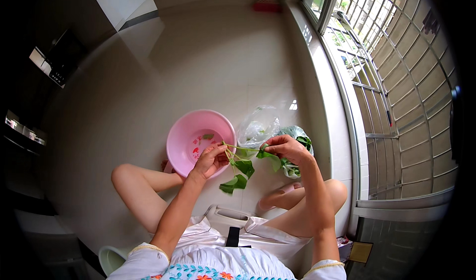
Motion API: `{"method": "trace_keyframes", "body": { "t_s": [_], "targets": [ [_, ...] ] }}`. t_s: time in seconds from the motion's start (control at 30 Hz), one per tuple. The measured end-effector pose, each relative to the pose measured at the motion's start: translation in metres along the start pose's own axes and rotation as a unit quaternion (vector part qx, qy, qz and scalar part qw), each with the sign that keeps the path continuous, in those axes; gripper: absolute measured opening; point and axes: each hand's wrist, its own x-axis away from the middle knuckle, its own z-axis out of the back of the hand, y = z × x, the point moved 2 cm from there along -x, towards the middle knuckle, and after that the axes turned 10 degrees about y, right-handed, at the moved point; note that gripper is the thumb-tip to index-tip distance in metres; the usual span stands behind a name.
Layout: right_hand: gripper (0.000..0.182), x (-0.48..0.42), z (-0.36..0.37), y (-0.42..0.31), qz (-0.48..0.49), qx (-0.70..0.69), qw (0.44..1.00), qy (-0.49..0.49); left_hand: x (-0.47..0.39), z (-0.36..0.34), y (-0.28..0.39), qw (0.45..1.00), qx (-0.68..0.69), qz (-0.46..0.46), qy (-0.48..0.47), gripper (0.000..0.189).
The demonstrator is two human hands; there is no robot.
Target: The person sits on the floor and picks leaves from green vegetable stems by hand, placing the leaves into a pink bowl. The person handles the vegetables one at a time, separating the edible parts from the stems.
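Between my two hands stretches a sprig of leafy greens (243, 166) with thin pale-green stems. My left hand (211, 159) pinches the stem joint, above the right rim of a pink plastic basin (178, 131). My right hand (288, 148) grips one stem near its leaf, so that stem is drawn out almost level. Other leaves hang below my left fingers. Inside the basin lies a small piece of green leaf (208, 136), near red printed marks on the bottom. Beyond my right hand, a clear plastic bag (260, 125) and a second bag of greens (303, 137) rest on the floor.
I sit low on a light plastic stool (227, 215), knees spread around the basin. A sliding glass door with a metal grille (401, 105) and a raised sill (327, 94) run along the right. A pale green container (111, 259) stands behind at left; a red broom head (267, 7) is at the far wall.
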Motion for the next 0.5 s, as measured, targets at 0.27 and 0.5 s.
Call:
{"method": "trace_keyframes", "body": {
  "t_s": [0.27, 0.5],
  "targets": [
    [0.026, 0.019, -0.015, -0.041, 0.185, 0.091, 0.976, 0.065, -0.001, 0.027, -0.012, 0.992, 0.058, 0.076, 0.078, 0.008],
    [0.017, 0.029, -0.041, -0.037, 0.342, 0.213, 0.914, 0.048, 0.007, 0.039, -0.014, 0.985, 0.092, 0.132, 0.067, 0.013]
  ]
}}
